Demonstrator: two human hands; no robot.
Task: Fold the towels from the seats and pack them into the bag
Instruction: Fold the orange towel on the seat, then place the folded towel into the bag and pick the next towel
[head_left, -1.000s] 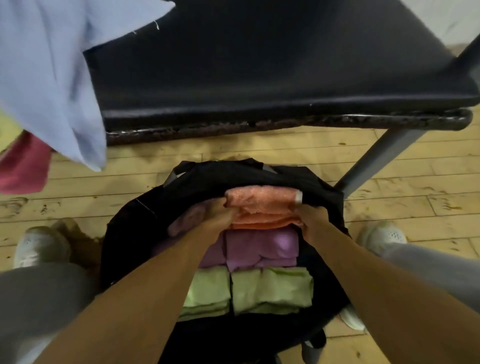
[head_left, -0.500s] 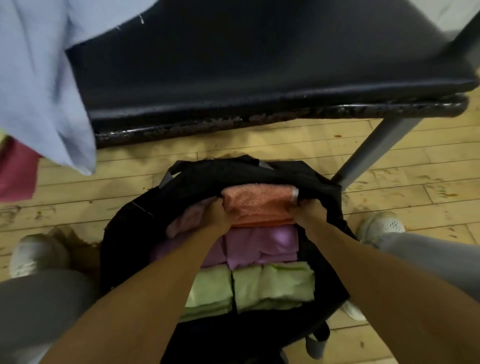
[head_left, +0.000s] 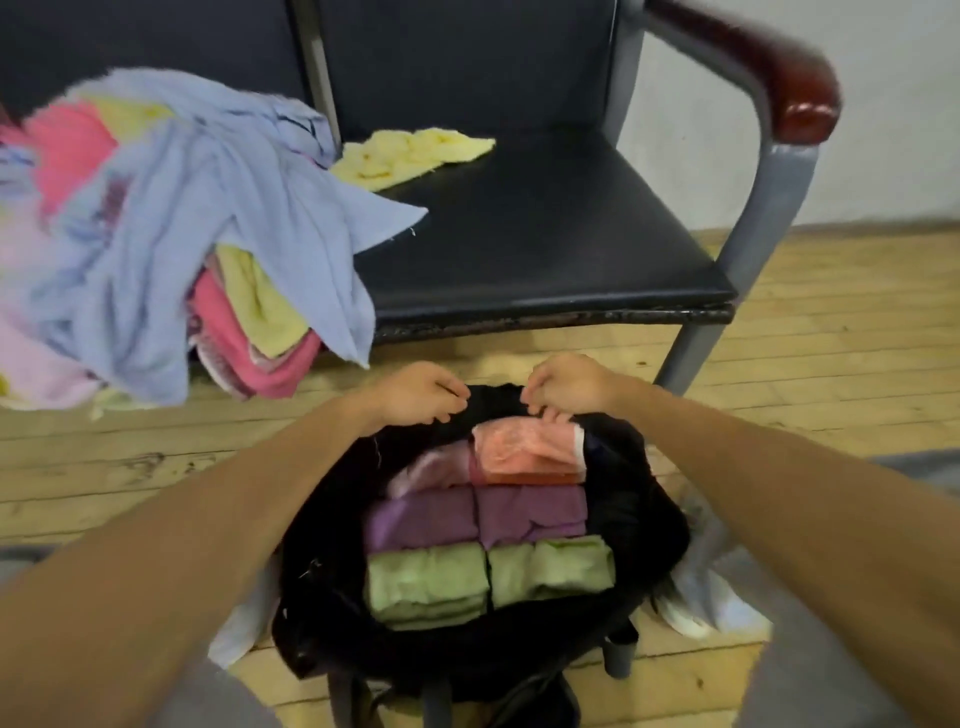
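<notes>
I have both hands over the far rim of the bag (head_left: 660, 525), which stands open on the wooden floor (head_left: 831, 364) just in front of the seat (head_left: 545, 234). My left hand (head_left: 421, 395) hangs above the dark rim with its fingers curled. I cannot tell whether it pinches the fabric or holds nothing. My right hand (head_left: 566, 387) is curled too, with its fingertips (head_left: 545, 414) at the back edge of the orange towel (head_left: 524, 452). I cannot make out whether they pinch it or only touch it.

The orange towel lies folded in the back row of the bag, beside a pink towel (head_left: 431, 467). Two purple towels (head_left: 421, 519) fill the middle row and two green towels (head_left: 426, 577) lie nearest me, all packed edge to edge.

I judge these towels to be light, soft and limp, not slippery and not fragile. A folded one will likely spring open if I lift it by a single layer, so I would clamp it across the whole thickness at both ends, then press it flat once it is seated.

More work waits on the seats. A blue towel (head_left: 208, 208) is draped over a mixed pile (head_left: 244, 312) and hangs past the front edge. A yellow towel (head_left: 410, 153) lies crumpled on the seat. I would take the blue towel by two corners along one hem and lift it slowly, since it could drag its neighbours to the floor.
</notes>
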